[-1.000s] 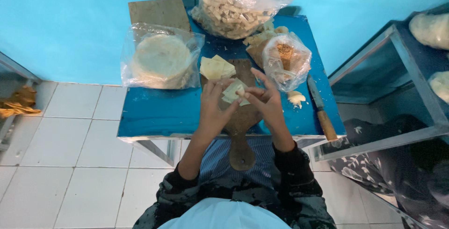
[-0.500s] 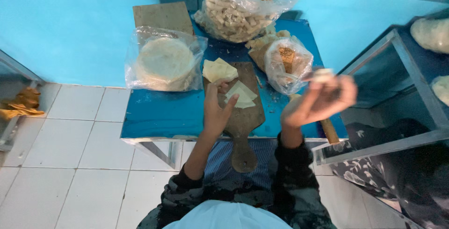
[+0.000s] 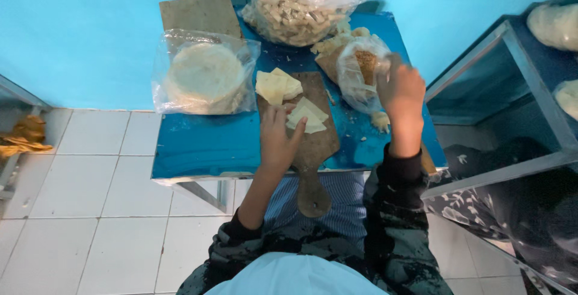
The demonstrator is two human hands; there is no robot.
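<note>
Left hand (image 3: 278, 137) flat, fingers spread, pins pale dough sheets (image 3: 307, 116) on wooden cutting board (image 3: 310, 138), keeping them from sliding. Right hand (image 3: 402, 93) at 2 o'clock reaches into small filling bag (image 3: 360, 72); grip hidden, cannot tell.

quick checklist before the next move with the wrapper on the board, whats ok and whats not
1. Left hand pins the pale wrapper sheets on the wooden board: ok.
2. Right hand at the small bag of brown filling: ok; whether its fingers hold any filling: cannot tell.
3. Board lies flat on the blue table, handle over the near edge: ok.
4. Spare stack of wrappers at the board's far end, within reach: ok.
5. Tabletop clean around the board: not ok, crumbs lie scattered.
6. Bag of round sheets clear of the board: ok.
</note>
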